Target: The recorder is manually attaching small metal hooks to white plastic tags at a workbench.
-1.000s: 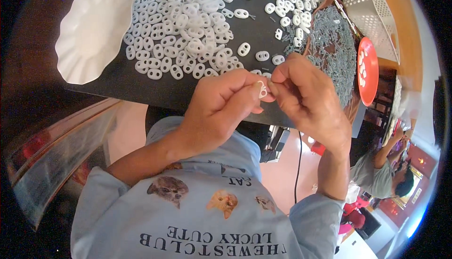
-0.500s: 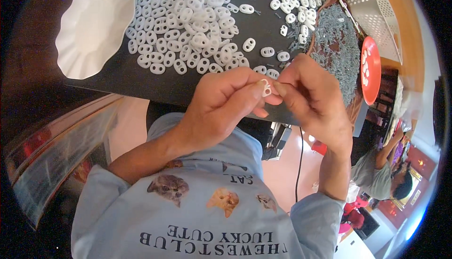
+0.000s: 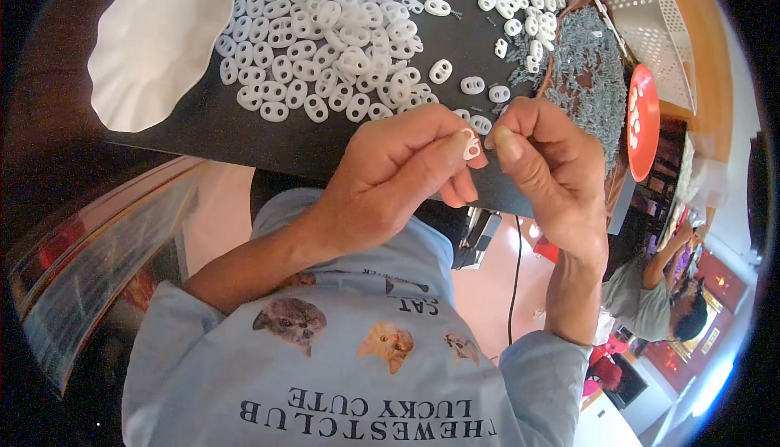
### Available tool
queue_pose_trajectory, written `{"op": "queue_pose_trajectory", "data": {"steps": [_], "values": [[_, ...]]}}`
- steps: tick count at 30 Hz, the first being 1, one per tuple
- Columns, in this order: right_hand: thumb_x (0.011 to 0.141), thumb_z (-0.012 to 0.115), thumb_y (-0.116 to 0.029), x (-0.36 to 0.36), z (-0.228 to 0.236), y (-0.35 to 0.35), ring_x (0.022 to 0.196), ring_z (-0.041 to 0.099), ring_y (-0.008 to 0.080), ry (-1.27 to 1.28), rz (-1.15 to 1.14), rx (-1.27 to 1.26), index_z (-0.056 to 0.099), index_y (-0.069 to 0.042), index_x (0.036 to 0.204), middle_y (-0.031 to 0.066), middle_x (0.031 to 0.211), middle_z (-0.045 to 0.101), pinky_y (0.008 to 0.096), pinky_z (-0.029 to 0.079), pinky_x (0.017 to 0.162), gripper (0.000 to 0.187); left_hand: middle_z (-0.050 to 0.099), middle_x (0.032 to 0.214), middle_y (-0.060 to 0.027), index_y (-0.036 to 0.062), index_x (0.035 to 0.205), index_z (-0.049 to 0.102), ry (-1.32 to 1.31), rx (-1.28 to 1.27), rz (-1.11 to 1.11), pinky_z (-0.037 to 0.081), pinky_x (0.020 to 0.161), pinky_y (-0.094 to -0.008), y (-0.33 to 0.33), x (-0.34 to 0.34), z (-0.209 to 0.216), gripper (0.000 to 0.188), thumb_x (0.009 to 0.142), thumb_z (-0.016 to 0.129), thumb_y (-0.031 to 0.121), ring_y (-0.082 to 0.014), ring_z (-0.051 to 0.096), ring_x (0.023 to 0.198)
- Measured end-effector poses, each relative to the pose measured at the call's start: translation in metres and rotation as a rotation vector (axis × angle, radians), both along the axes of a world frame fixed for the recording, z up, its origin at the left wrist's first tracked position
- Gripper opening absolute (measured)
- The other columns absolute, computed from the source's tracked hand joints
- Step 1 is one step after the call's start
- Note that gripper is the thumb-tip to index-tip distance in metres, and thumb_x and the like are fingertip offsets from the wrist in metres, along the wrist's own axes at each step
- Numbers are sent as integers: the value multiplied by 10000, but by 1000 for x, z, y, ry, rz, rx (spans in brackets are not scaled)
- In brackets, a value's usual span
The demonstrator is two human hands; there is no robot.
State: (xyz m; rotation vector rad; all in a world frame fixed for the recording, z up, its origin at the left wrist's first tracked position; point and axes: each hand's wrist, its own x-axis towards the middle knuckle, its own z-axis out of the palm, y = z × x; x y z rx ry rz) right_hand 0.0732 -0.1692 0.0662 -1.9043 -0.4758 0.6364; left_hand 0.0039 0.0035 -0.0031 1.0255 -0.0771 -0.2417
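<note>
A small white plastic piece with round holes (image 3: 471, 149) is pinched between the thumb and forefinger of my left hand (image 3: 382, 175). Close by on the right, my right hand (image 3: 556, 175) has thumb and forefinger drawn together, a short gap from that piece; anything between these fingertips is too small to make out. Past my hands, a large heap of white oval two-hole pieces (image 3: 280, 32) covers the dark tabletop (image 3: 195, 134). Several similar ovals (image 3: 439, 71) lie loose nearer my fingers. To their right spreads a pile of tiny grey spring-like parts (image 3: 581, 81).
At far left stands a scalloped white dish (image 3: 150, 49). A red plate (image 3: 643, 158) with small white pieces sits on the right, beside a perforated white basket (image 3: 642, 24). Another person (image 3: 646, 297) is at the far right. A black cable (image 3: 517, 284) hangs below the table edge.
My hands have drawn slightly apart; the right fingertips have come away from the white piece. The left hand has shifted a little right, still pinching it. The view has shifted slightly.
</note>
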Motion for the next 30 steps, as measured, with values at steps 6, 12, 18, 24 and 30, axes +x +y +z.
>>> {"op": "queue_pose_trajectory", "data": {"steps": [6,12,18,24,30], "values": [[935,591,-109,2,-3,3,676,471,64,-72,17,31,572,7,888,11,729,547,221,403,583,126,583,786,-65,7,968,542,-16,49,-25,473,555,-230,1,1,-3,237,1012,424,207,-102,566,624],[927,591,-83,1,-5,6,638,426,61,-139,8,20,561,7,878,2,697,507,227,377,547,107,529,687,-6,30,859,505,-25,54,39,381,481,-211,-2,0,1,238,1008,446,205,-54,477,538],[914,599,-64,2,-5,7,628,434,67,-178,6,19,559,5,863,8,689,510,231,381,539,95,534,682,-12,30,845,501,-36,77,34,380,476,-213,-1,0,1,257,1010,443,219,-56,475,528],[906,604,-63,2,-9,9,621,441,75,-189,13,20,558,4,862,17,686,515,239,385,536,92,561,715,-29,35,948,532,-68,103,2,391,481,-195,2,1,-2,272,1021,401,261,-56,490,538],[910,600,-70,-1,-6,10,616,437,73,-184,-7,-1,557,2,873,14,676,517,238,381,533,92,521,657,-4,33,835,496,-5,60,20,372,472,-214,2,-1,5,265,1013,433,218,-50,444,515]]}}
